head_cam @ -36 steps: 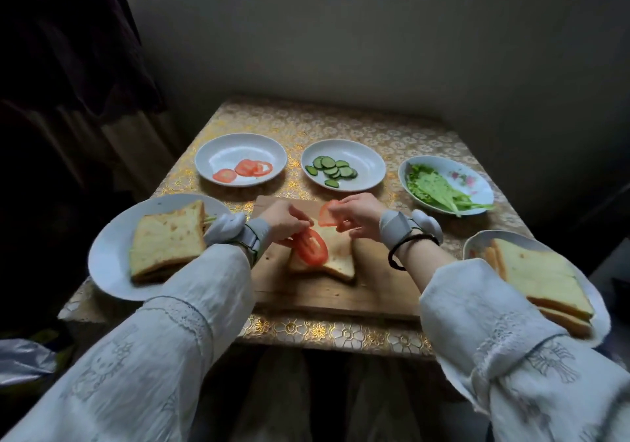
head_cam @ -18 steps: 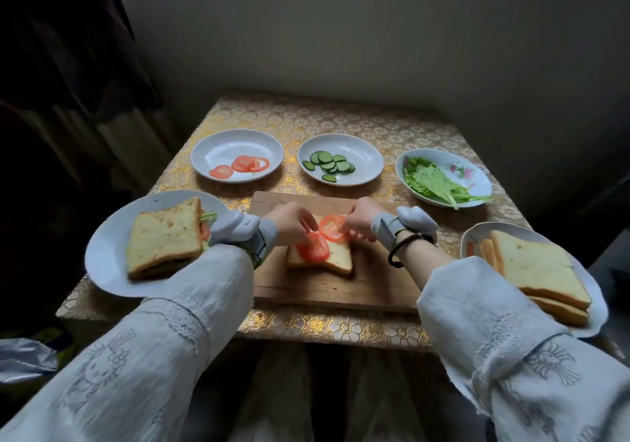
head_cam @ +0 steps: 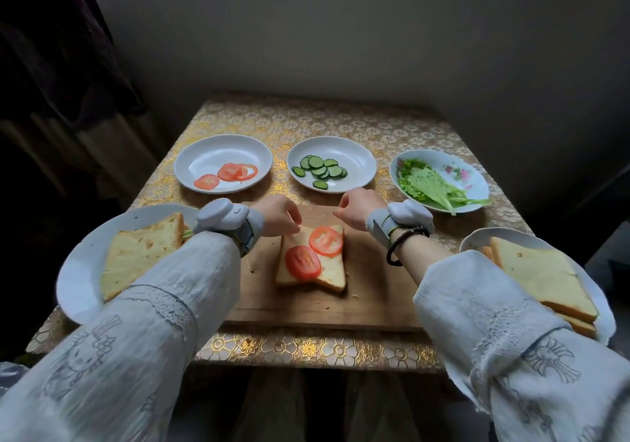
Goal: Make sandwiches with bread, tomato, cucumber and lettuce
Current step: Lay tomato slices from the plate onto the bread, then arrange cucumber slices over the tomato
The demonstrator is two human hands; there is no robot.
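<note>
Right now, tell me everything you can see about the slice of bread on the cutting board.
The bread slice is a pale golden square with a darker crust, lying flat near the middle of the wooden cutting board. Two round red tomato slices lie on top, overlapping slightly. The left hand hovers at its far left corner; whether it touches is unclear. The right hand is clear of it.

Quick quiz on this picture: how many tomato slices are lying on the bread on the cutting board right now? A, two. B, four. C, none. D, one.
A: two tomato slices lie on the bread on the cutting board, side by side and slightly overlapping.
</note>
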